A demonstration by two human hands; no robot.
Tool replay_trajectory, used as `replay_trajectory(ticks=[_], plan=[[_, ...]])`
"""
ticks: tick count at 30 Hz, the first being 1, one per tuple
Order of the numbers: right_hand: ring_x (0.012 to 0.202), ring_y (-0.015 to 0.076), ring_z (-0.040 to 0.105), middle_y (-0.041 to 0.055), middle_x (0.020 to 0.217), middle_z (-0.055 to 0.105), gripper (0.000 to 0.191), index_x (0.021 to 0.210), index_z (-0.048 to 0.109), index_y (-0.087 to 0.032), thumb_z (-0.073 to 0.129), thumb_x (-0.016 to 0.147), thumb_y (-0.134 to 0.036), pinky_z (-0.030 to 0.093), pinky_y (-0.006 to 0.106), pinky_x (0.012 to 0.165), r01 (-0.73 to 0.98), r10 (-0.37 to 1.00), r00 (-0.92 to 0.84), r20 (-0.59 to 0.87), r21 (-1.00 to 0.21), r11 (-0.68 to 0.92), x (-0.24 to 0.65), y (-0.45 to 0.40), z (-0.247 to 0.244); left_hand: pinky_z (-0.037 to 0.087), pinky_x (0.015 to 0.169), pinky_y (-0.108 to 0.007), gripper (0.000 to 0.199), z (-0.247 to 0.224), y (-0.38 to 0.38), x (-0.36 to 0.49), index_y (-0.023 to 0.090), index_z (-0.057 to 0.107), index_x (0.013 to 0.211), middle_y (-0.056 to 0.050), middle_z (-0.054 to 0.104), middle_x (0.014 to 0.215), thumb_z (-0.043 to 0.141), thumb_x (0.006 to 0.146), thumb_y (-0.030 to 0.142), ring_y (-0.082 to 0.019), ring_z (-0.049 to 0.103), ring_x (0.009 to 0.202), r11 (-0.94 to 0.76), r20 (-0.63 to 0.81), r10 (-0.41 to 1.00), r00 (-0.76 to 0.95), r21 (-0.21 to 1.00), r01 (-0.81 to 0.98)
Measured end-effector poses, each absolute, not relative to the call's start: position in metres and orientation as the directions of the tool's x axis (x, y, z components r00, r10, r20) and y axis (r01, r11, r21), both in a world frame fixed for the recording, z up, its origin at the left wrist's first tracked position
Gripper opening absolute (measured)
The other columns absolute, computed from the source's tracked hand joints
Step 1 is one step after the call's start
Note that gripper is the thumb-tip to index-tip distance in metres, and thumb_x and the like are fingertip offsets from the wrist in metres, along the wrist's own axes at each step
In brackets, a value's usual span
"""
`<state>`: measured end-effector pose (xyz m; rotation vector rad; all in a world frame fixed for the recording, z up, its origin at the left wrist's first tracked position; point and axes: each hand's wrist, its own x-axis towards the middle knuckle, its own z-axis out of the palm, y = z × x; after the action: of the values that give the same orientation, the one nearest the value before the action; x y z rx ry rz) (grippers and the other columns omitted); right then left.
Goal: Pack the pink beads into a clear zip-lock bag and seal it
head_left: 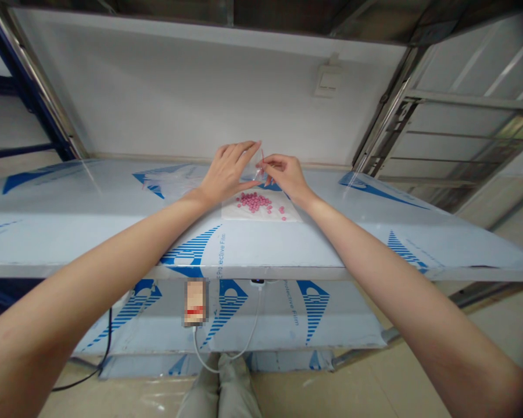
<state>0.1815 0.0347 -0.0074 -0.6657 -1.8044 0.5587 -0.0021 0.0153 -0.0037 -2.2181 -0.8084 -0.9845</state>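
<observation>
My right hand (285, 177) pinches a small clear plastic bag (258, 172) with a thin red line along its upper part. My left hand (229, 173) is open, its fingers raised and its fingertips right next to that bag, though I cannot tell whether they touch it. Below both hands, a cluster of round pink tablets (253, 202) lies on a white paper sheet (261, 213). A few loose tablets sit apart from the cluster, at the sheet's right side.
The steel table (244, 249) is covered in protective film with blue print. A crumpled clear plastic sheet (169, 183) lies left of my hands. A phone (195, 302) with a white cable rests on the shelf below. A wall stands behind the table.
</observation>
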Motion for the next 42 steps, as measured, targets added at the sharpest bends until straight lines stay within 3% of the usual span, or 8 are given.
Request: replay_trajectory(ticks=[10,16,22,28,36,42], plan=[[0.057,0.0107,0.058,0.0037,0.080,0.068,0.019,0.087,0.069,-0.016,0.060,0.076,-0.028,0.048,0.024,0.054,0.200,0.689,-0.275,0.670,-0.661,0.723,0.183,0.036,-0.008,0.026,0.106,-0.045,0.057,-0.005,0.015,0.000,0.023,0.041,0.137,-0.012,0.052,0.132,0.050,0.087,0.048,-0.026,0.045,0.123,-0.650,0.805,0.306,0.508,-0.213,0.730],[0.062,0.0115,0.060,0.0041,0.077,0.067,0.027,0.092,0.069,-0.015,0.061,0.080,-0.038,0.048,0.021,0.053,0.134,0.692,-0.234,0.682,-0.683,0.718,0.183,0.038,-0.008,0.025,0.108,-0.044,0.054,-0.004,0.014,-0.002,0.021,0.042,0.135,-0.012,0.051,0.134,0.052,0.087,0.044,-0.026,0.045,0.125,-0.661,0.819,0.323,0.475,-0.165,0.732],[0.057,0.0091,0.057,0.0053,0.083,0.070,0.034,0.096,0.069,-0.015,0.060,0.081,-0.044,0.045,0.021,0.054,0.257,0.780,-0.291,0.554,-0.740,0.621,0.196,0.049,-0.009,0.036,0.101,-0.042,0.054,-0.005,0.024,-0.008,0.021,0.048,0.127,-0.012,0.056,0.126,0.059,0.082,0.048,-0.026,0.050,0.120,-0.721,0.913,0.330,0.240,0.080,0.688],[0.078,0.0156,0.062,0.0067,0.088,0.072,0.023,0.083,0.074,-0.016,0.073,0.069,-0.035,0.047,0.027,0.074,0.396,0.752,-0.513,0.413,-0.664,0.634,0.211,0.063,-0.020,0.047,0.089,-0.036,0.054,-0.007,0.036,-0.013,0.022,0.051,0.122,-0.011,0.060,0.119,0.064,0.077,0.050,-0.023,0.057,0.110,-0.755,0.918,0.393,-0.060,0.359,0.549],[0.078,0.0151,0.065,0.0025,0.084,0.073,0.017,0.082,0.075,-0.020,0.073,0.068,-0.029,0.047,0.026,0.075,0.482,0.761,-0.587,0.276,-0.636,0.603,0.223,0.065,-0.019,0.050,0.088,-0.038,0.048,-0.014,0.044,-0.011,0.021,0.058,0.113,-0.011,0.063,0.118,0.069,0.072,0.043,-0.024,0.058,0.111,-0.726,0.809,0.587,-0.046,0.550,0.413],[0.080,0.0159,0.065,0.0022,0.083,0.074,0.015,0.081,0.076,-0.021,0.073,0.069,-0.029,0.048,0.026,0.077,0.495,0.768,-0.591,0.245,-0.641,0.586,0.221,0.060,-0.019,0.049,0.091,-0.041,0.049,-0.016,0.047,-0.009,0.021,0.059,0.113,-0.011,0.063,0.120,0.072,0.069,0.039,-0.024,0.058,0.112,-0.712,0.768,0.640,-0.014,0.600,0.364]])
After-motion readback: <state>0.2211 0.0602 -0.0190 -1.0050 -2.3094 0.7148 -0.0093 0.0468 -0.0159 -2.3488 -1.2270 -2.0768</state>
